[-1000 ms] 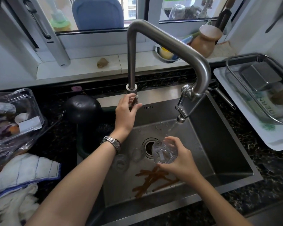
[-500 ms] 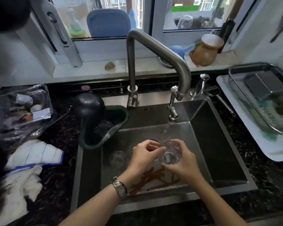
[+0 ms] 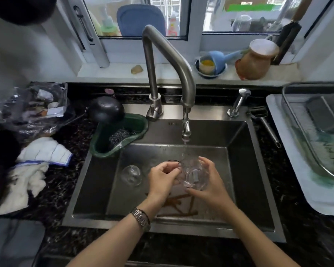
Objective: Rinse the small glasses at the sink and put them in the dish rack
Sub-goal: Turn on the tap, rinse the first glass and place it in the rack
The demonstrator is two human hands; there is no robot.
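Water from the faucet (image 3: 185,130) falls into a small glass (image 3: 194,175) cupped in the right hand (image 3: 208,185); the left hand (image 3: 162,179) pinches its rim, both grips closed on it over the sink (image 3: 245,170).

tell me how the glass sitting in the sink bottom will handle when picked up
The small glass is clear and thin-looking, so probably light but fragile against the steel sink. It sits in a wet basin near the running water, so likely slippery. Its rounded shape suggests it could roll if knocked over.
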